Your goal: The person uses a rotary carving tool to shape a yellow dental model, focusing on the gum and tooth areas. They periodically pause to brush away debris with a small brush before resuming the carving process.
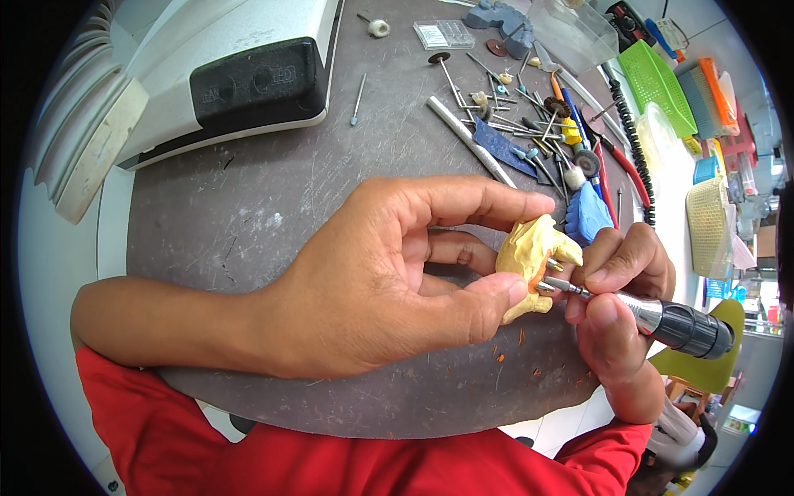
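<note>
My left hand (364, 281) is closed round a yellow dental plaster model (528, 246), fingertips on its upper edge and thumb on the lower side. Orange material shows on the model's right side, with small metal pins (552, 265) beside it. In my right hand (616, 331) is a rotary handpiece (691, 329) with a black and silver body, pinched near its front end. Its metal bur (566, 286) points left, and the tip is at the orange part of the model; whether it touches, I cannot tell. Orange shavings (499, 358) lie on the bench below.
Burs, polishing wheels and mandrels (538, 124) lie heaped beyond my hands, near a metal rod (470, 140), a blue moulded piece (589, 215) and red-handled pliers (626, 169). A white unit with a black pad (258, 83) stands far left, beside a ribbed hose (91, 124). A green basket (657, 87) is far right.
</note>
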`<state>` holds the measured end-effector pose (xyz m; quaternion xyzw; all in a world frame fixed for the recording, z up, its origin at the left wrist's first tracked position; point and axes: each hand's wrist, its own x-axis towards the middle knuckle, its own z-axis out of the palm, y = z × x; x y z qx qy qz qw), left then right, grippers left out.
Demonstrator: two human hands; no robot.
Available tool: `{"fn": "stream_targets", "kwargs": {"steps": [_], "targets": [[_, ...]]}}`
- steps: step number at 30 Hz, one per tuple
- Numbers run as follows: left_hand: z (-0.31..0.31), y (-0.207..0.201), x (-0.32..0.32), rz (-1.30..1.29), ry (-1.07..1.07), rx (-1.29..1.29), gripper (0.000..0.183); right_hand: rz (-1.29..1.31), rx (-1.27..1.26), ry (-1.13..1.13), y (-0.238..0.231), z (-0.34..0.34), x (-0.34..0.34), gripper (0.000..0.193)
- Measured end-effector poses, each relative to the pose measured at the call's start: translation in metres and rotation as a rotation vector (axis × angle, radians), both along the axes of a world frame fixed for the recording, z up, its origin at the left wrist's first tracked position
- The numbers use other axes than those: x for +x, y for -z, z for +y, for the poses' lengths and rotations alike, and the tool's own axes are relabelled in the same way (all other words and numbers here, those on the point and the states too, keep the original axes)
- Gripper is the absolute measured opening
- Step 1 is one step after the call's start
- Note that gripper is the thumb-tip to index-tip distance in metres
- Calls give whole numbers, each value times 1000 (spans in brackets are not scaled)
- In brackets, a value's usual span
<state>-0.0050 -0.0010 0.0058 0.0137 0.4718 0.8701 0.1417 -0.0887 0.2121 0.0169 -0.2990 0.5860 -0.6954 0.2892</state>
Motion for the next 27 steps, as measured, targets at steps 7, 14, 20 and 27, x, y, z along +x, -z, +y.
{"fn": "stream_targets", "kwargs": {"steps": [7,14,20,27], "targets": [[0,3,-1,24,-3,-4,53,-21,-1,-6,-2,0,0,17],[0,2,-1,17,-4,-7,54,8,-13,3,1,-1,-1,16],[0,3,-1,19,-5,-14,53,3,-1,10,0,-1,0,16],[-1,4,0,29,-7,-14,54,-12,-20,4,1,-1,0,16]]}}
